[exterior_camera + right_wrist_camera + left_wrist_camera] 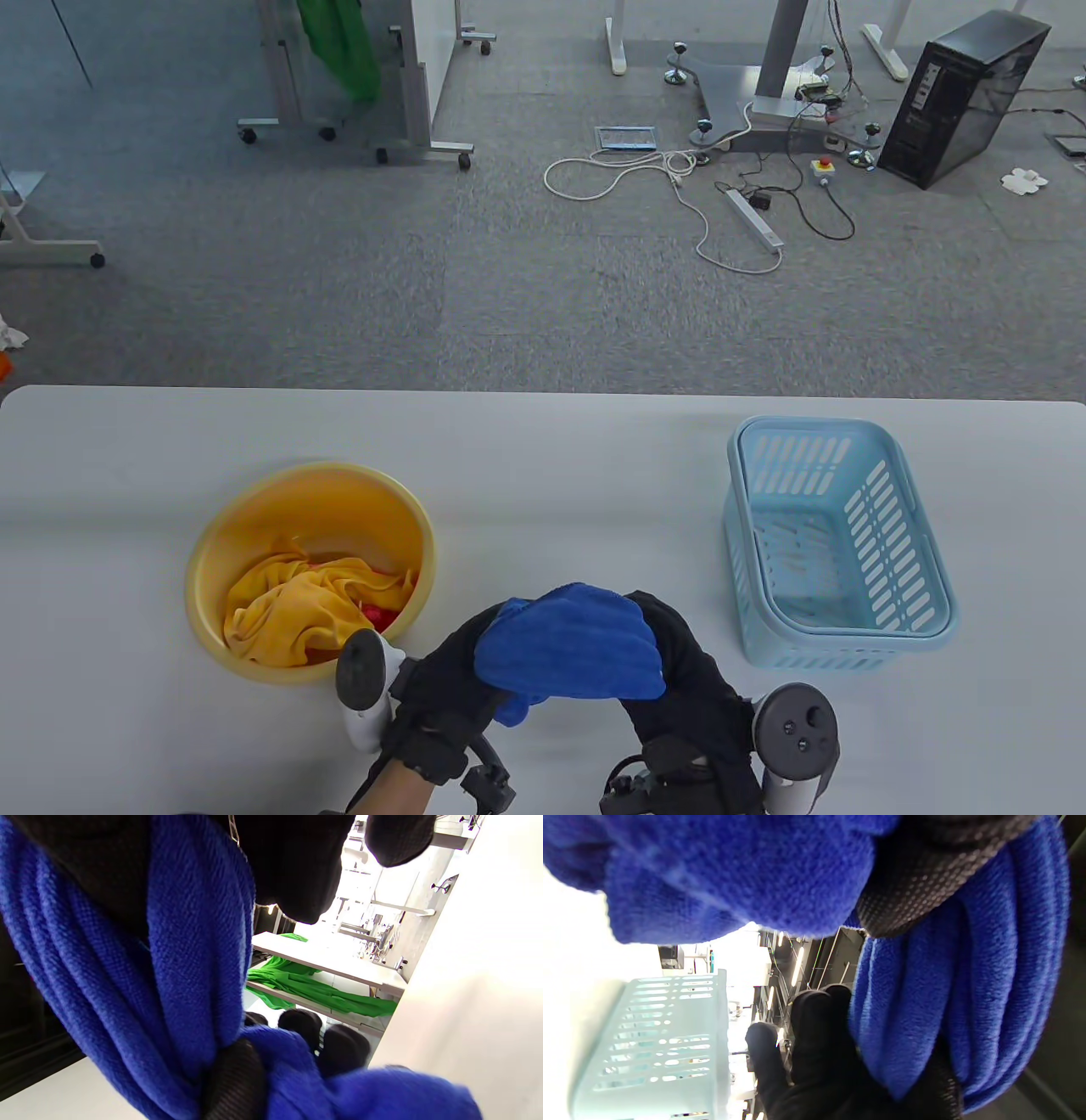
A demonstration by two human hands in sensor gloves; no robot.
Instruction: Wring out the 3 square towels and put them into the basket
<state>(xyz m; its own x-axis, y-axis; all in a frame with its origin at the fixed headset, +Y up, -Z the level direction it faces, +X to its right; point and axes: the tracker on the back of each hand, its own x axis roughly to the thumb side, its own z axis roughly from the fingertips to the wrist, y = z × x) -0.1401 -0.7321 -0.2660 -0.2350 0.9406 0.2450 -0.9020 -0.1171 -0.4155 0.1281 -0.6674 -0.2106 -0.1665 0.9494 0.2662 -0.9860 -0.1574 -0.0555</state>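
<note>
A blue towel (570,647) is bunched into a roll above the table's front edge, between the basin and the basket. My left hand (454,675) grips its left end and my right hand (679,671) grips its right end. Close up, the blue towel (967,1005) shows twisted folds, with black gloved fingers (814,1035) of the other hand behind it. The right wrist view shows the blue towel (140,993) wrapped in my glove. A yellow towel (293,607) lies in the yellow basin (212,543), with a bit of red cloth (386,613) under it. The light blue basket (925,552) holds no towel.
The basket (661,1052) stands at the right of the white table (543,441), the basin at the left. Beyond the table's far edge are grey carpet, cables, a power strip (753,219) and a black computer case (963,98).
</note>
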